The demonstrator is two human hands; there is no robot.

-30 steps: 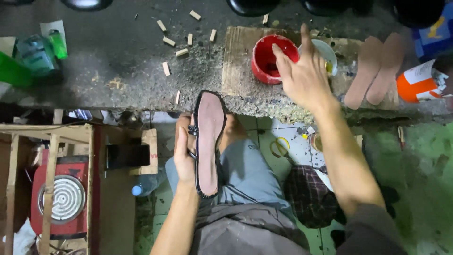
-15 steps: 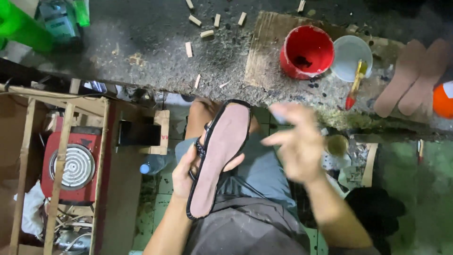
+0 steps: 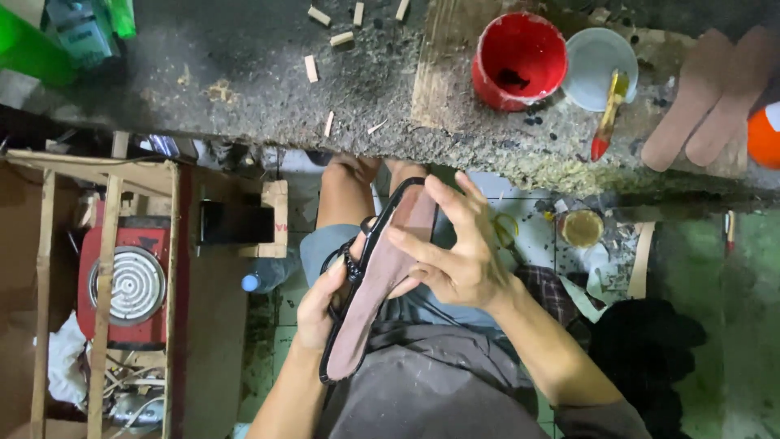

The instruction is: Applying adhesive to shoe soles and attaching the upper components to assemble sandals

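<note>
the right hand (image 3: pixel 459 260), which a second ago was reaching up to the red bucket (image 3: pixel 520 61) on the worktop (image 3: pixel 244 89), has come back down to the lap and now lies spread over the sandal sole (image 3: pixel 382 276), fingertips pressing on its pinkish inner face. the left hand (image 3: pixel 321 305) is closed around the sole's lower edge from beneath, thumb by the black straps, holding it tilted over the knees. so both hands are on the one piece: the left clamped on it, the right flat and open against it. judging by that return from the bucket, the fingers are likely spreading or smoothing something onto the sole, though no glue is visible on them.

up on the worktop, a brush (image 3: pixel 607 118) rests in a pale bowl (image 3: pixel 600 69) just beside the bucket, with two cut insoles (image 3: pixel 715 93) lying well apart to the right. an electric hotplate (image 3: pixel 126 284) sits in a wooden frame at the left.

the underside of the sole and the left palm are hidden. what the bucket holds is only a dark patch. an orange thing at the right edge is cut off.
</note>
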